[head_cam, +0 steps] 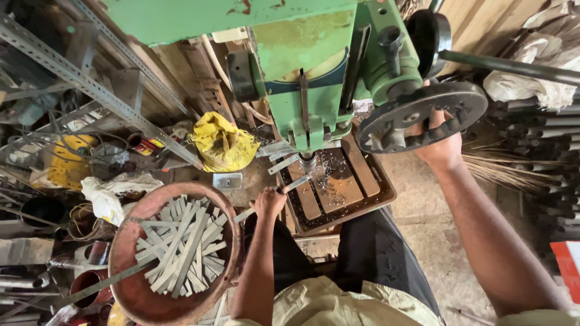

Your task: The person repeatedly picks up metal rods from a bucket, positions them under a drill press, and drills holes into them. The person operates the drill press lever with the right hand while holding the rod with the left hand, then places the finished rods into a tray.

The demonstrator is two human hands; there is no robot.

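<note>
A green drill press (302,66) towers over a brown metal table (338,187) strewn with shavings. My left hand (269,202) grips a flat metal strip (290,186) whose far end lies under the drill bit (307,162). My right hand (438,142) is wrapped around the rim of the dark feed wheel (417,111) on the machine's right side. A round rust-red pan (172,253), at my left, holds several flat grey metal strips.
A yellow bag (223,145) lies behind the pan. Slotted angle-iron racks (90,84) and cluttered scrap fill the left. Metal pipes (544,139) and white sacks (531,78) are stacked at the right. My dark trousers (368,253) show below.
</note>
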